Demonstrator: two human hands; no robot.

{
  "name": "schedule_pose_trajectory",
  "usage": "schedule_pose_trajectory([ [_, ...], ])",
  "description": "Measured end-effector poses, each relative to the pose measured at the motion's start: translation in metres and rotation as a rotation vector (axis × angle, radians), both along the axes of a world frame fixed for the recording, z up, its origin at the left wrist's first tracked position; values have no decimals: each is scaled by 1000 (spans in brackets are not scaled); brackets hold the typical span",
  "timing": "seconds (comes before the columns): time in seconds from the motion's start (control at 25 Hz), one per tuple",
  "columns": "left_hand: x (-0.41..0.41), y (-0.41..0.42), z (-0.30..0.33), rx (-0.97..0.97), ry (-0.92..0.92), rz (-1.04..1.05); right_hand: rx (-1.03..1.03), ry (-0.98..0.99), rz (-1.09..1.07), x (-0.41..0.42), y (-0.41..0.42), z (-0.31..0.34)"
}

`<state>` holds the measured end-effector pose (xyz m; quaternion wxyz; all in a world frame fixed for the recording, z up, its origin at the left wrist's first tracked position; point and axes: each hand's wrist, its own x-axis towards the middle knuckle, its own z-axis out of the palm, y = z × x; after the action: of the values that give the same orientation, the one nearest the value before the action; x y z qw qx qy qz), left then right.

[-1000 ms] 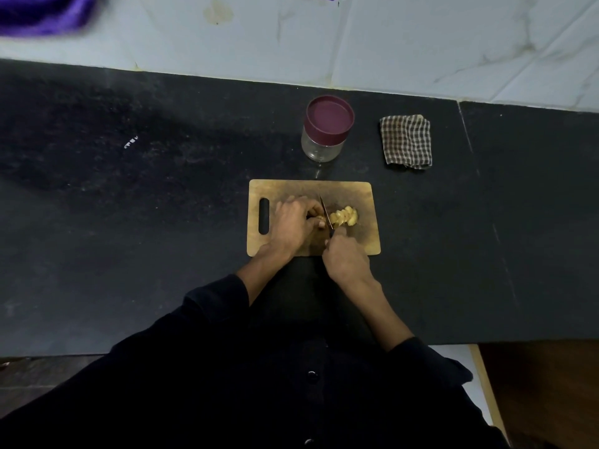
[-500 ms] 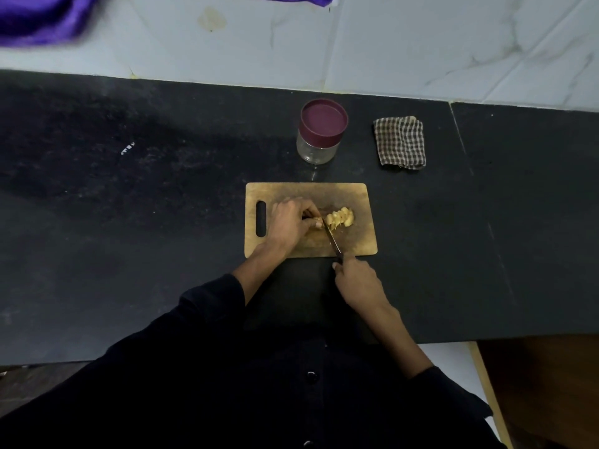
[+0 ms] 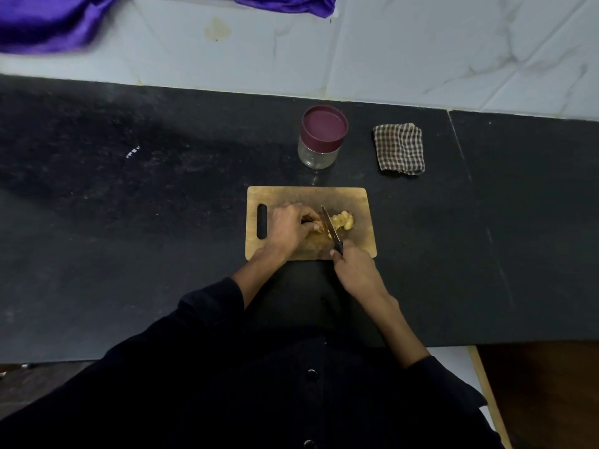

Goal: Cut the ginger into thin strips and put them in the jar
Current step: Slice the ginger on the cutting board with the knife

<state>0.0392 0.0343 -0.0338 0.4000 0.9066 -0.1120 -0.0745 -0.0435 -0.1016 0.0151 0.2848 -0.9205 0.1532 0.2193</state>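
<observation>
I count one rectangular wooden cutting board [image 3: 308,197], one clear glass jar with a maroon lid [image 3: 322,137], one dark-handled knife [image 3: 331,226], one brown checked folded cloth [image 3: 399,149], and my two hands.

Purple cloth [image 3: 48,21] cut off by top and left edges, upper left of frame, its lower edge blurred; knife [image 3: 330,226] handle mostly hidden inside right hand [image 3: 355,272], only blade and a bit of dark handle show; left hand [image 3: 290,226] covers part of the ginger [image 3: 342,221], fingertips curled out of sight; cut pieces too small and dim to tell strips from slices; jar [image 3: 319,140] contents can't be made out through the glass; person's dark top runs off bottom edge.
</observation>
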Motion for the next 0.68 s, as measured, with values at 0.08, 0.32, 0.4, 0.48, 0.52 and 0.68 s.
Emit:
schedule_pose_trajectory([
  [0.08, 0, 0, 0, 5, -10, 3, 0, 10, 5, -1, 3, -2],
  [0.32, 0, -2, -3, 18, -22, 20, -49, 4, 25, -2, 7, -4],
  [0.4, 1, -2, -5, 19, -20, 26, -52, 5, 34, -1, 7, -4],
  [0.48, 1, -2, -5, 20, -17, 29, -48, 8, 35, 0, 8, -4],
  [0.52, 1, -2, -4, 18, -14, 26, -44, 18, 32, 1, 8, -3],
  [0.68, 2, -1, -5, 16, -6, 11, -55, 82, 25, 9, 10, -2],
])
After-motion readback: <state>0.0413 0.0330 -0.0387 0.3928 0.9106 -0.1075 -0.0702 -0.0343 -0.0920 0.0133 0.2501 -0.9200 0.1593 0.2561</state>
